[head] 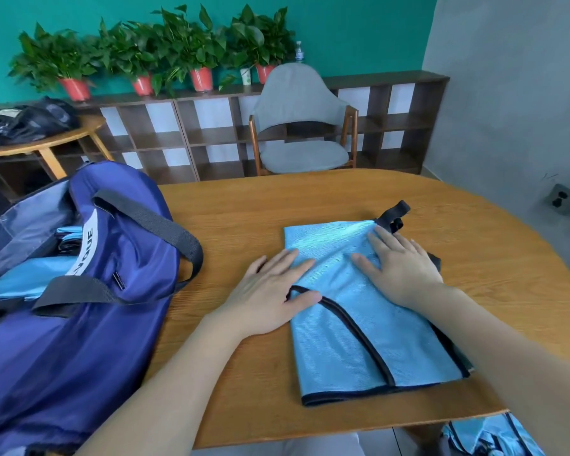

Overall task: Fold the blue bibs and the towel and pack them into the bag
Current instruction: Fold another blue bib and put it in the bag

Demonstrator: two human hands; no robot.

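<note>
The light blue woven bib with black binding (pixel 359 311) lies flat on the oval wooden tabletop (pixel 244 212), already folded into a narrow panel, with its black straps (pixel 394 213) poking out just beyond the right fingertips. Both hands press on it with straight, spread fingers, so neither grip is grasping anything: the left hand (pixel 270 292) lies palm-down across the bib's left edge, its thumb on the black binding, and the right hand (pixel 400 268) rests flat on the upper right part. Both forearms reach forward from the near edge, wrists low. The step looks like smoothing before the next fold; doing it well probably means sweeping the palms outward to chase out creases, tucking the straps inside, then folding the far end toward the body with edges matched. To the left of the left hand stands the open navy fabric bag with black webbing handles (pixel 106 258), folded blue cloth (pixel 30 278) already inside it. More blue cloth (pixel 494 436) hangs below the tabletop, near the right forearm.
</note>
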